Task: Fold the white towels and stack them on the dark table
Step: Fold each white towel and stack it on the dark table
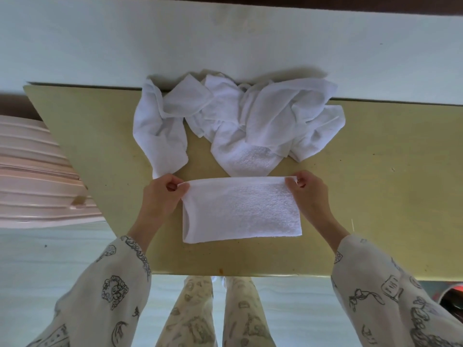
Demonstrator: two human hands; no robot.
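A: Item one?
B: Folded white towel, flat rectangle, near the front edge of the tabletop, about midway along it.
A: Hands?
B: Left hand pinches the towel's far left corner between thumb and curled fingers; right hand pinches the far right corner likewise.
A: Item two?
B: Pile of unfolded white towels, crumpled, at the tabletop's far edge, against the white wall; its nearest fold is just beyond the folded towel.
A: Any labels or writing?
B: None readable. Sleeves carry drawn line figures only.
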